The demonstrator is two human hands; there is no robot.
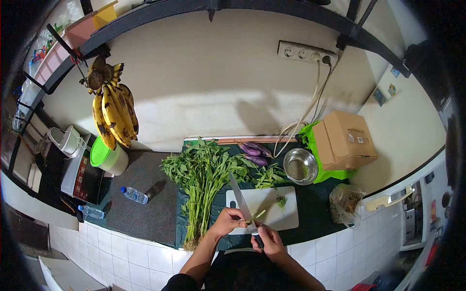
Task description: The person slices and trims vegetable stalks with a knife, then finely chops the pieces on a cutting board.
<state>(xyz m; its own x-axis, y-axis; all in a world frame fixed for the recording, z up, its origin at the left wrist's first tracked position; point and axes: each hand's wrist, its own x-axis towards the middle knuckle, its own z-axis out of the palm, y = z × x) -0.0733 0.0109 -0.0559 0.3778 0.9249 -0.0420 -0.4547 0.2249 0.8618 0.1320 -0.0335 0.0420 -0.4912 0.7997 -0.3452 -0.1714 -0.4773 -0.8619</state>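
A: Surface and room?
B: Counter against a pale wall (194,72). Dark green cover (318,218), grey mat (150,218) at left, white tiles (141,257) below. Bananas (115,114) hang over the left part.

A: Hands?
B: Left hand (229,222) closed, fingers pinching a cut green stem (261,213). Right hand (272,244) gripping the knife (240,195) by its black handle, blade slanting up and left. Both at the near edge of the white cutting board (286,216).

A: On the board?
B: Small heap of green bits (281,201), right half.

A: Edges?
B: Leafy greens (206,182) just left of the board, roots at the counter's near edge. Eggplants (253,154) and steel bowl (300,166) beyond it; carton (345,140) farther right. Plastic bag (346,204) near the right end.

A: Room to move?
B: Bare board between hands and bits; widest bare mat between water bottle (134,195) and greens.
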